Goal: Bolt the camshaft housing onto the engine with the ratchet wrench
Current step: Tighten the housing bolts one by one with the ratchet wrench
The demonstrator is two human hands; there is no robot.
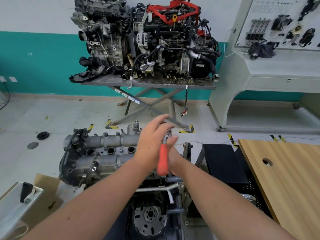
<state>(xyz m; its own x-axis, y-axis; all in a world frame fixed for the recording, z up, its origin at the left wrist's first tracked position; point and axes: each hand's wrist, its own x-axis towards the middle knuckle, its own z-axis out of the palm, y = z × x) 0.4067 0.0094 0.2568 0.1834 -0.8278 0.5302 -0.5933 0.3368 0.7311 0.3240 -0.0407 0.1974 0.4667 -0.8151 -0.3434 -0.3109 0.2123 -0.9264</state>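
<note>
Below the head camera, at centre frame, the engine [103, 163] sits on its stand with the camshaft housing [110, 141] lying along its top, spark plug wells facing up. Left hand [152, 142] is extended over the right end of the housing, fingers straight and spread, grasping nothing; it appears blurred. Right hand [173, 153] is largely hidden behind the left one; only a thumb tip and wrist show, so its grip cannot be told. Ratchet wrench [163, 160], orange-handled, stands nearly upright between the two hands, its metal head up by the left fingers, over the housing's right end. Flywheel [149, 220] faces the camera low in frame. Wooden board [284, 170] lies at right. Beyond, two further engines [147, 38] rest on a scissor table [149, 84], with a display bench [270, 66] against the wall.
</note>
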